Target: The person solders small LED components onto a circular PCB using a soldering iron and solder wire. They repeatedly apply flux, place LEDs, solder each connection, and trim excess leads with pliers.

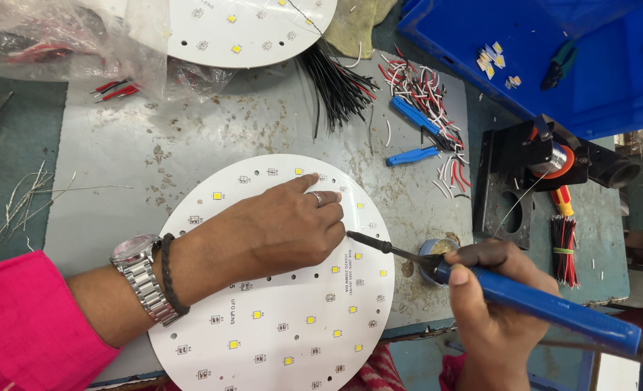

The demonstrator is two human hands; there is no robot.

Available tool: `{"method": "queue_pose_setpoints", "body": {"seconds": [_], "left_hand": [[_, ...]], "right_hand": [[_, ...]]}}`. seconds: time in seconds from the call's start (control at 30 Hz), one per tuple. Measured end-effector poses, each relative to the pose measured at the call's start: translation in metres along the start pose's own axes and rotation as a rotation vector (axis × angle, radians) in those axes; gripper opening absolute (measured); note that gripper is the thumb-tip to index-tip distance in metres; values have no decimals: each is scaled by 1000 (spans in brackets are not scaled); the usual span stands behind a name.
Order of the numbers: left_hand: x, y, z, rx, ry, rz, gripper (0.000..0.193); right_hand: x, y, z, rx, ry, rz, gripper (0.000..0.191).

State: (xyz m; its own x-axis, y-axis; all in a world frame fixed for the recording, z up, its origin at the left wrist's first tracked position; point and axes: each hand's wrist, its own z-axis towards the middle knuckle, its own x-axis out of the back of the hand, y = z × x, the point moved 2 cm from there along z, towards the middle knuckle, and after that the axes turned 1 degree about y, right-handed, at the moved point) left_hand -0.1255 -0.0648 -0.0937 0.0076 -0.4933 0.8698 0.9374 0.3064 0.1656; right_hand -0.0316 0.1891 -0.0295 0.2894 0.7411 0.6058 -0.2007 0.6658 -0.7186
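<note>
Soldering round LED board [278,326] | left hand [278,228] lay flat, fingers spread, steadying it | right hand [491,308] gripped blue iron [524,298], tip at board centre (joints done: unclear)

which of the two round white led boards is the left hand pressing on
The near round board at the bottom: the left hand lies flat on it. The far round board at the top edge lies untouched.

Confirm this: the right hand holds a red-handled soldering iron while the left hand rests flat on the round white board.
Not quite. The head view shows the soldering iron in the right hand has a blue handle, not a red one. The rest holds: the left hand rests flat on the round white board.
</note>
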Motion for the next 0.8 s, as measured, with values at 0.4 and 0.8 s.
{"method": "queue_pose_setpoints", "body": {"seconds": [0.4, 0.8], "left_hand": [[-2, -1, 0, 3, 32, 0, 9], [2, -1, 0, 14, 8, -27, 7]], "right_hand": [[14, 3, 0, -9, 137, 70, 22], [12, 10, 5, -30, 91, 54, 21]]}}
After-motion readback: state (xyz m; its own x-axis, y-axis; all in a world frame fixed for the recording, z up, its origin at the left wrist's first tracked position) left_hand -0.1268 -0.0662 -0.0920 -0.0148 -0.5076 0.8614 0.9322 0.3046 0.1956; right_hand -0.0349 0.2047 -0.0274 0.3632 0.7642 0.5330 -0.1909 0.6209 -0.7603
